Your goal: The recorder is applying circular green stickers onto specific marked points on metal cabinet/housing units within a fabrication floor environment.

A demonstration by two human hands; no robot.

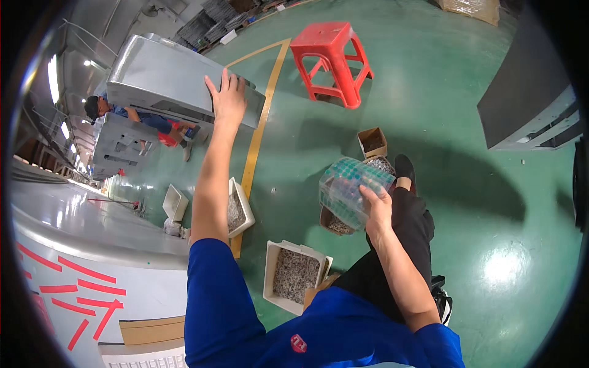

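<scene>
- Glossy green workshop floor (442,86) fills most of the view, with a yellow line (257,138) running down it left of centre.
- Clear plastic sheeting (343,184) with rows of teal dots sits just right of the frame's middle, curled over. Looks light, floppy and kinda slick to me, so I'd pinch it near an edge and not crush the curl.
- Right hand (377,211) is clamped on its right-hand edge, thumb on top; can't see the fingers underneath.
- Left hand (230,101) is well apart from the right, fingers spread and gripping nothing, laid on the end of a grey metal housing (175,73), upper left. That thing's probably stiff and heavy; I'd go two-handed on the broad sides, and watch the cutout edges.
- Small cardboard box (372,142) is just above the sheeting; white bin (294,273) of little bits is lower centre.
- Red stool (331,55) stands top centre, co-worker (147,116) far left.
</scene>
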